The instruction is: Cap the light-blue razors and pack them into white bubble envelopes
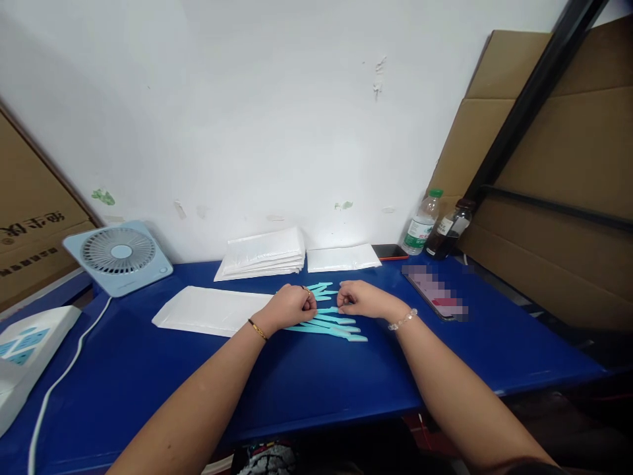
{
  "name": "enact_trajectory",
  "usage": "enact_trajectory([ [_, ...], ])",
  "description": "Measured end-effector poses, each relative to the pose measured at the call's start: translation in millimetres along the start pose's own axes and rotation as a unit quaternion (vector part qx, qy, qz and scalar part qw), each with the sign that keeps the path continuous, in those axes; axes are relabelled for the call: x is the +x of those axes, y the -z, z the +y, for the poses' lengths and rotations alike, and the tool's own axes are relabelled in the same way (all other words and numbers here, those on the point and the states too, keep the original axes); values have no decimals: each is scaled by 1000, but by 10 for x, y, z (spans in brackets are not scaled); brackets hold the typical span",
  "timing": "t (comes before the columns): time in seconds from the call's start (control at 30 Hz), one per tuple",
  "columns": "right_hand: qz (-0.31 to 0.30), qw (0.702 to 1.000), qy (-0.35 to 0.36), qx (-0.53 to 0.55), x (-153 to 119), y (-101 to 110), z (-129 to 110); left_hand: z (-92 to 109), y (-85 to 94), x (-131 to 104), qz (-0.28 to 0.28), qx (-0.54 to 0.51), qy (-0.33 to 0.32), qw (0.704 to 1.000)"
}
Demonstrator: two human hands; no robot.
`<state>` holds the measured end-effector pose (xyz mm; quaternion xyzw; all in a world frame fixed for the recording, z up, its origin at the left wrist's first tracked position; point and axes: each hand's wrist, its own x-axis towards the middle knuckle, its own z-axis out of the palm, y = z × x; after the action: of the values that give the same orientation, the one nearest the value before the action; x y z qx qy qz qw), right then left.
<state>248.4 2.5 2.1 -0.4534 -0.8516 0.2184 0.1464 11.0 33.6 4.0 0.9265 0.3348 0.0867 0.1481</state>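
Observation:
Several slim turquoise sticks (333, 326) lie fanned out on the blue table, between and below my hands. My left hand (291, 306) has its fingers curled together over the left part of the sticks, with one turquoise stick between its fingertips and my right hand. My right hand (364, 299) is closed in a pinch at that stick's right end. More turquoise pieces (324, 289) lie just behind, between the hands. A flat white padded envelope (208, 310) lies to the left, partly under my left wrist.
Behind are a stack of white envelopes (262, 254), another envelope (343, 258) and a dark phone (390, 252). Two bottles (420, 224) stand back right, near a second phone (435, 293). A blue fan (119, 254) and white cable (74, 363) are left, on the blue table (316, 402).

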Motion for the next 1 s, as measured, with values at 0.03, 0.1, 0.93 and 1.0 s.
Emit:
enact_trajectory([
  [0.03, -2, 1000, 0, -1, 2, 2, -2, -8, 0, 4, 8, 7, 3, 1000],
  [0.1, 3, 1000, -3, -9, 3, 16, 14, -42, 14, 11, 18, 21, 9, 1000],
  [0.93, 32, 997, 10, -73, 2, -10, -95, -69, 14, 10, -19, 4, -20, 1000],
  [1.0, 46, 996, 15, -73, -6, 16, -104, -60, 32, 11, 7, 24, -25, 999],
])
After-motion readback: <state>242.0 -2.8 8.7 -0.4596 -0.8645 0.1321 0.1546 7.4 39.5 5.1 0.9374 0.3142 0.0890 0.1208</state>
